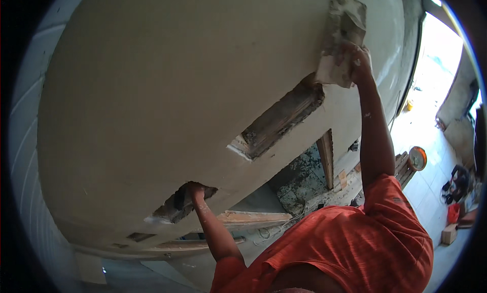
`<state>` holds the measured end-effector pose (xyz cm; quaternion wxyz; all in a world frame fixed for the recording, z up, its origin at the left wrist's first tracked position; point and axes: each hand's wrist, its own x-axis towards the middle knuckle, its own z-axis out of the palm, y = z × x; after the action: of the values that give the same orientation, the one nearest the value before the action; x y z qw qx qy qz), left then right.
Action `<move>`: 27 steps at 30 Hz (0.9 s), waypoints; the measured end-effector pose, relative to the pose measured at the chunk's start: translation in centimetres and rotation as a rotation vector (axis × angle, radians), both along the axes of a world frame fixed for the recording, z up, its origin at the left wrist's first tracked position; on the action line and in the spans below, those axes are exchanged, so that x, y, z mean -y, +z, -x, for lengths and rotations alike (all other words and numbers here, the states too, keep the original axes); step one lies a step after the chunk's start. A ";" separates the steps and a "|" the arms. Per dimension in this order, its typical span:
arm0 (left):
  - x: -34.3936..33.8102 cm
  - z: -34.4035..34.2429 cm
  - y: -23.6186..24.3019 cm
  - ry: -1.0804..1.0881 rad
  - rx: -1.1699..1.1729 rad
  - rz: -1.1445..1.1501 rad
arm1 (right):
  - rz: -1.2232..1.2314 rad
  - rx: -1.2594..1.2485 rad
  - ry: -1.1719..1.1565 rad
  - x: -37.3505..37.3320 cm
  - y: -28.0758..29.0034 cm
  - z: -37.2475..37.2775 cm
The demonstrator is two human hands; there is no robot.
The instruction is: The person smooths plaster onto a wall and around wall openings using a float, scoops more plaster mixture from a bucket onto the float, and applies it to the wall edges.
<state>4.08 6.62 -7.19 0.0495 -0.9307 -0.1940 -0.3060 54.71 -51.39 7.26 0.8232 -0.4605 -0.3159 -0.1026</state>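
My right hand (pixel 357 63) grips a rectangular plastering trowel (pixel 345 16), smeared with pale plaster, against the grey plastered surface (pixel 167 90) near the top right. Just below and left of the trowel is a long rectangular recess (pixel 281 118) with rough edges. My left hand (pixel 196 191) reaches into a second, jagged recess (pixel 170 206) at lower left, touching its edge; its fingertips are hidden inside, so I cannot tell whether they hold anything.
Beneath the surface are wooden-edged openings (pixel 327 161) and planks (pixel 253 217). On the tiled floor (pixel 431 191) at right stand an orange-rimmed bucket (pixel 417 158), a red bag (pixel 453 212), a wooden block (pixel 449 234) and dark tools (pixel 456 181). A bright doorway (pixel 436 54) is behind.
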 end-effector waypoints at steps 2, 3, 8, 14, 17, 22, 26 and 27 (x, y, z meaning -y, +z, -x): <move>-0.4 0.5 0.4 0.119 -0.109 0.253 | -0.080 -0.273 -0.085 2.4 -4.1 -2.3; 1.8 -2.9 1.3 0.029 -0.076 0.357 | -0.021 -0.274 -0.207 5.8 -7.5 -2.6; -1.0 -0.8 0.7 0.079 -0.090 0.313 | -0.024 -0.229 -0.162 7.3 -17.4 4.6; -3.0 -1.1 -2.4 0.094 -0.057 0.351 | -0.133 -0.479 0.079 0.5 -9.0 12.7; -4.7 1.4 -3.4 0.133 -0.024 0.337 | -0.041 -0.367 0.129 -1.9 -3.7 15.9; -1.2 -2.7 -0.6 0.116 -0.136 0.335 | 0.324 0.025 -0.296 -2.2 -1.2 17.6; 2.5 0.0 1.8 0.224 -0.203 0.323 | 0.194 -0.110 -0.169 -1.6 -4.7 19.2; 2.1 0.8 1.1 0.259 -0.229 0.311 | 0.157 -0.117 -0.160 -0.9 -4.8 20.0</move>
<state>3.28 4.53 -6.09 -0.0342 -0.9231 -0.3497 -0.1561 34.73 -50.53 2.48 0.7910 -0.5522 -0.2367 -0.1158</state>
